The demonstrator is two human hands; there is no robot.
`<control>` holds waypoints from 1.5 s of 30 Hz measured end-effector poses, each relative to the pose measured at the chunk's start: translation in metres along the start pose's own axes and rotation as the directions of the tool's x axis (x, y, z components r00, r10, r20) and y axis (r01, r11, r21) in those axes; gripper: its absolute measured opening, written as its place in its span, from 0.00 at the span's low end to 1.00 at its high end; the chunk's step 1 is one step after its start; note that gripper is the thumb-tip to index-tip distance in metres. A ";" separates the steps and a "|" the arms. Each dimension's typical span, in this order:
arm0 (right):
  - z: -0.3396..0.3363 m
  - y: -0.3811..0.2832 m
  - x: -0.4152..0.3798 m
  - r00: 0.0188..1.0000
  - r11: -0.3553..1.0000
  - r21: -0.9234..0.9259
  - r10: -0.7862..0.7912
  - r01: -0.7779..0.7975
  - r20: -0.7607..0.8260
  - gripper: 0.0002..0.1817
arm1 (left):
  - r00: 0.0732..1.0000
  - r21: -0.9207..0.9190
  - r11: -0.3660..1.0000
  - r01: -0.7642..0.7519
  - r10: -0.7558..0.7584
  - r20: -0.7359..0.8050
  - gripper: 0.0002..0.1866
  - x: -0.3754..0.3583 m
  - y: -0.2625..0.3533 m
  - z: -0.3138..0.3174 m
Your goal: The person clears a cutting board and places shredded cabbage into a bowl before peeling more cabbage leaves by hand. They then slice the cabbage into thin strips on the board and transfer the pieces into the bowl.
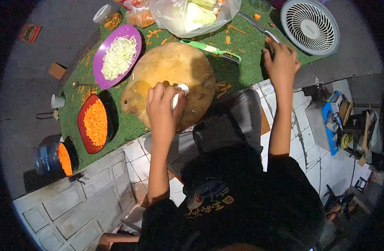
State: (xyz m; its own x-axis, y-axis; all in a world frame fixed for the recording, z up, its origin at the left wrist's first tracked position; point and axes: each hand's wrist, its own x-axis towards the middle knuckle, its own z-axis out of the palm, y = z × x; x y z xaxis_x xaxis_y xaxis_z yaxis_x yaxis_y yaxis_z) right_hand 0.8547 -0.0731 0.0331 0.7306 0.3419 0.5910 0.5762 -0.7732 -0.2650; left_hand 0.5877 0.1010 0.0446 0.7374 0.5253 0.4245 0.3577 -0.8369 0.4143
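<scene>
My left hand (162,109) is closed around a small white cylindrical piece (181,90) and holds it on the round wooden cutting board (175,67). My right hand (281,62) is out to the right on the green mat (246,67), gripping the handle of a knife (258,26) whose blade points up and left. A green-handled peeler (208,49) lies on the mat between the board and the knife. What the white piece is cannot be told.
A purple plate (106,42) of shredded white vegetable and a red bowl (84,125) of shredded carrot sit left of the board. A plastic bag (171,16) of cabbage lies beyond it, a white fan (310,25) at top right. A jar (47,157) and a white cup (57,101) stand at left.
</scene>
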 end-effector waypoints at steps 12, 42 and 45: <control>0.022 0.020 0.018 0.998 0.988 -0.140 -0.068 0.068 0.006 0.17 | 0.998 0.002 0.998 -0.056 0.057 -0.026 0.07 -0.002 -0.008 0.003; -0.134 -0.388 -0.190 -0.306 -0.251 0.642 -0.952 0.725 -0.026 0.20 | 0.998 -0.038 0.997 -0.060 0.058 -0.037 0.06 -0.002 -0.013 0.006; -0.107 -0.460 -0.215 -0.334 -0.219 0.500 -0.930 0.838 0.153 0.22 | 0.997 -0.028 0.997 -0.066 0.065 -0.040 0.06 -0.003 -0.020 0.011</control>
State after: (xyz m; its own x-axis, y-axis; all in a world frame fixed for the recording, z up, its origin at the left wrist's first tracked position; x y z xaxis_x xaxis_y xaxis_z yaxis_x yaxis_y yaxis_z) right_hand 0.3933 0.1518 0.1093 -0.7241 0.6864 -0.0674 0.6692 0.7229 0.1720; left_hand 0.5847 0.1144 0.0266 0.7357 0.4754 0.4824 0.2919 -0.8653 0.4076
